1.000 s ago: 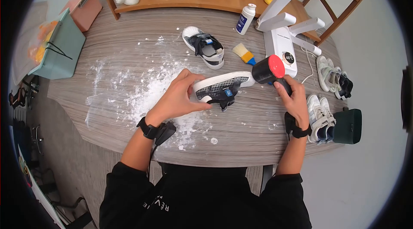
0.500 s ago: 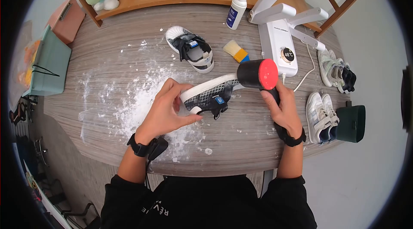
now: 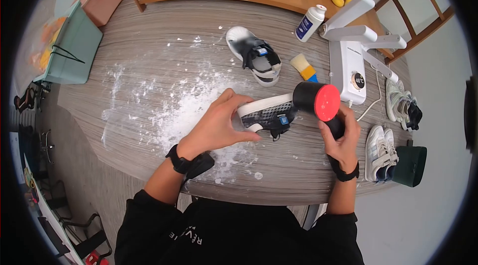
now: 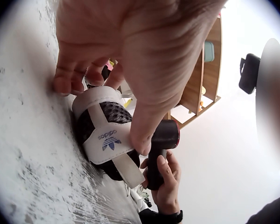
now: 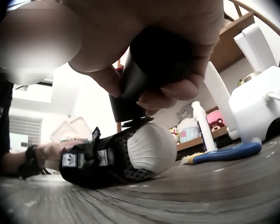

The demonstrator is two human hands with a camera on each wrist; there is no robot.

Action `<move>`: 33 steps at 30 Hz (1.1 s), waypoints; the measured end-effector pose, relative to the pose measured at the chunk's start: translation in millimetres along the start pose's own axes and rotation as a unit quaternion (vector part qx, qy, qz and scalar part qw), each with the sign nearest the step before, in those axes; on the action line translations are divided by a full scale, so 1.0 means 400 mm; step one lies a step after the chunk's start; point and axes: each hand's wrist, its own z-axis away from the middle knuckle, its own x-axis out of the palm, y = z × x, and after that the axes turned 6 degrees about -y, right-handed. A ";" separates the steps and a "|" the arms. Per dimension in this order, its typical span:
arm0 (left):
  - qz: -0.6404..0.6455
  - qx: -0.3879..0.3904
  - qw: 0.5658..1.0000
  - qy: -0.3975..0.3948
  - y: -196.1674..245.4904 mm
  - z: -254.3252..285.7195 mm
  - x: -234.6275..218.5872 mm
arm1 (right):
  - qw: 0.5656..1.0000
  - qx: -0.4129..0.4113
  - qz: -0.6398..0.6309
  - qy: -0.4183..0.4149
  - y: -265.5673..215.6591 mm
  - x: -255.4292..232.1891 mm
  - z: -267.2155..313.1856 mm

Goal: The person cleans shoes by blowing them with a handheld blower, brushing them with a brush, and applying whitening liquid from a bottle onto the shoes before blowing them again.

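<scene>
On its side above the table, a black-and-white shoe (image 3: 269,115) is gripped at the heel by the left hand (image 3: 216,123), thumb below and fingers above. The right hand (image 3: 341,138) is wrapped round the handle of a black tool with a red end (image 3: 327,102), whose barrel meets the toe end of the shoe. In the left wrist view the shoe's white heel (image 4: 107,140) lies under the left thumb. The right wrist view has the tool's nozzle (image 5: 126,109) at the white toe cap (image 5: 151,148). Another matching shoe (image 3: 255,56) stands behind.
White powder (image 3: 189,110) covers the table's middle. Behind are a brush (image 3: 303,67), a white bottle (image 3: 310,23) and a white device with arms (image 3: 347,73). White shoes (image 3: 381,153) and a dark green container (image 3: 411,165) stand right; a teal bin (image 3: 74,48) stands left.
The head view has shifted, so everything sits differently in it. Both hands keep their grip, and the tool's barrel remains against the toe end of the held shoe.
</scene>
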 end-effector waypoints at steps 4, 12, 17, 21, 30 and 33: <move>-0.018 0.002 1.000 0.003 -0.008 0.000 -0.001 | 0.993 -0.024 0.032 -0.114 -0.064 -0.040 -0.061; -0.019 -0.072 0.997 -0.036 0.005 -0.002 -0.010 | 0.952 -0.121 0.031 -0.280 -0.130 -0.007 -0.210; 0.078 -0.024 0.996 -0.042 -0.015 -0.004 -0.015 | 0.925 -0.124 0.058 -0.354 -0.191 0.036 -0.252; 0.013 0.033 0.999 -0.024 -0.027 -0.006 -0.008 | 0.933 -0.120 0.055 -0.334 -0.181 0.029 -0.247; -0.051 -0.005 0.999 -0.009 -0.008 -0.003 -0.011 | 0.950 -0.070 0.084 -0.291 -0.111 -0.160 -0.235; -0.042 -0.041 0.998 -0.019 -0.004 -0.004 -0.008 | 0.951 0.017 0.090 -0.295 -0.087 -0.209 -0.228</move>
